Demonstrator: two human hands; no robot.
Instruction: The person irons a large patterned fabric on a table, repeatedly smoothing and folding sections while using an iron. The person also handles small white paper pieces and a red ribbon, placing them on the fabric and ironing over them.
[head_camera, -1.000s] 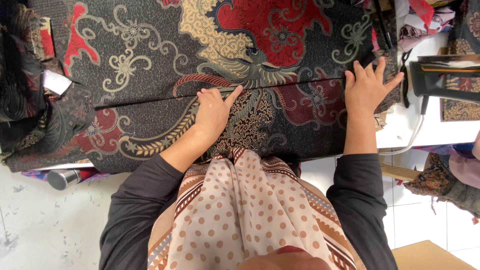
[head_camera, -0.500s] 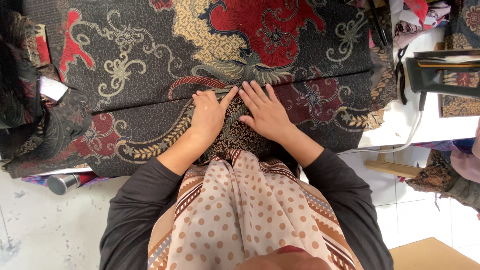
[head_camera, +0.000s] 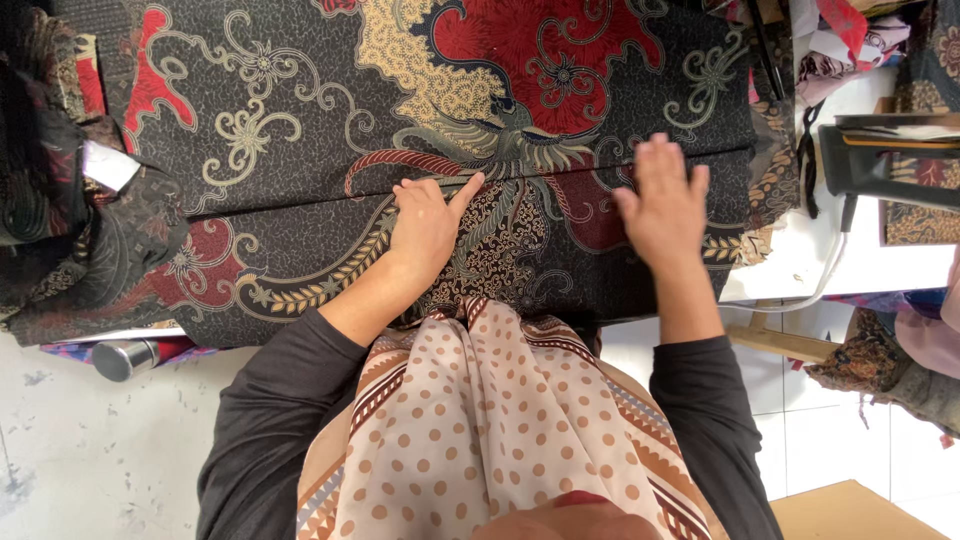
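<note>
1. Fingers (head_camera: 470, 190) of the left hand (head_camera: 425, 225) — held nearly straight and close together, pressed flat on the cloth; they grip nothing. The tips lie on the fold line of the fabric.
2. Fingers (head_camera: 655, 160) of the right hand (head_camera: 665, 210) — spread open, palm down, blurred; whether they touch the cloth or hang just over it cannot be told. Nothing is held.
3. Batik cloth (head_camera: 300, 130) — dark ground, patterned in red, cream and pale green scrollwork with a bird-like figure near the middle. It lies spread over the worktop (head_camera: 850, 260), filling most of the view, with a long straight fold line (head_camera: 300, 205) running from left to right under both hands.
4. Sleeves (head_camera: 270, 420), dark grey, cover both forearms to just short of the wrists.
5. Headscarf (head_camera: 480, 420) — beige with brown dots and a striped border, hanging in the near middle of the view.
6. Bundled dark fabric (head_camera: 60, 200) — heaped at the left end of the cloth, touching it.
7. Metal cylinder (head_camera: 125, 358) — lying on its side at the lower left, just below the cloth's edge; its contents cannot be seen.
8. Iron (head_camera: 880, 165), dark, at the right on the bare white worktop, with a pale cord (head_camera: 810, 295) trailing down from it.
9. Cardboard box (head_camera: 860, 505) — a corner only, lower right on the tiled floor (head_camera: 820, 420); its inside is out of view.
</note>
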